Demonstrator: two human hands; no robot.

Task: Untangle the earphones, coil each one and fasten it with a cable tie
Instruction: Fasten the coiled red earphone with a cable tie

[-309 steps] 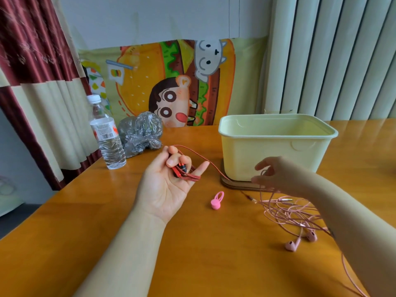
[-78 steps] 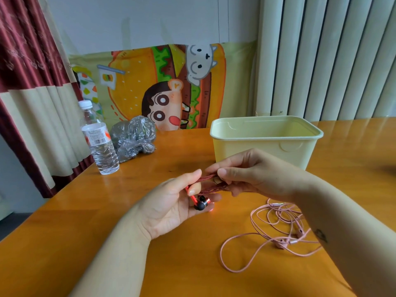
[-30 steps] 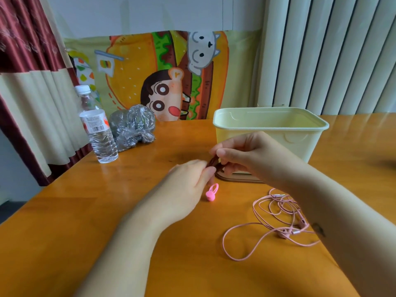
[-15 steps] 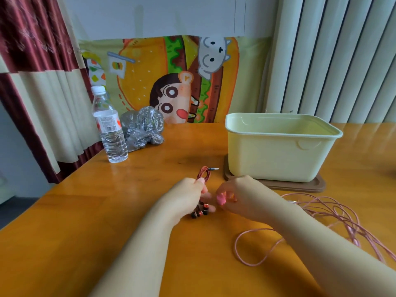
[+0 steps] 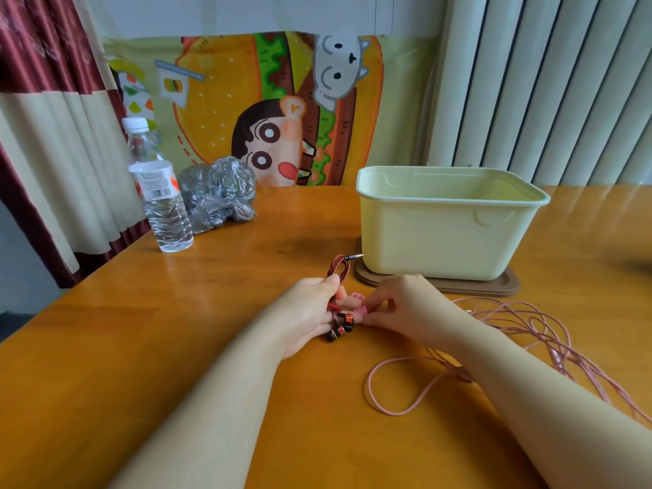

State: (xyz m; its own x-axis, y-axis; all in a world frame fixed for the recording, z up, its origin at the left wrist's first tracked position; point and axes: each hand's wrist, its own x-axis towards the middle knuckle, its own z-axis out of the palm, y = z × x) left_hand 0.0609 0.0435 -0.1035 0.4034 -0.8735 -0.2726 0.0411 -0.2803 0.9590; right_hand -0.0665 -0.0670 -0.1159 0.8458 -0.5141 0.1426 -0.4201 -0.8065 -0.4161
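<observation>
Earphones (image 5: 339,272) coiled in closed grip of left hand (image 5: 307,314), cable tie (image 5: 357,302) pinched beside them by right hand (image 5: 405,307)

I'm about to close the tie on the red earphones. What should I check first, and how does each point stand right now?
1. Red earphones coiled into a bundle: ok.
2. Left hand grips the bundle: ok.
3. Right hand pinches the pink cable tie against the bundle: ok.
4. Tie looped round the bundle and fastened: cannot tell, the fingers hide it.
5. Plug clear of the tie: ok, it sticks out at the far end.
6. Pink earphones coiled: not ok, they lie loose on the table.
</observation>
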